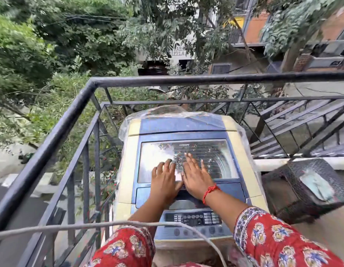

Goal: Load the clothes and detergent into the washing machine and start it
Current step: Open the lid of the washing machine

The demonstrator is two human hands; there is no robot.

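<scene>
A top-loading washing machine (126, 166) with cream sides and a blue top stands on a balcony. Its glass lid (211, 151) lies flat and shut. My left hand (164, 181) and my right hand (196, 176) both rest flat on the lid's near half, fingers straight and spread, side by side. A red thread circles my right wrist. The control panel (194, 218) with buttons and dials sits near me, below my forearms. Clothes and detergent are not visible.
A black metal railing (70, 110) fences the balcony on the left and far sides. Clear plastic sheeting (167, 110) drapes the machine's back. A dark woven basket (312, 187) sits to the right. A grey cable (70, 227) crosses in front of me.
</scene>
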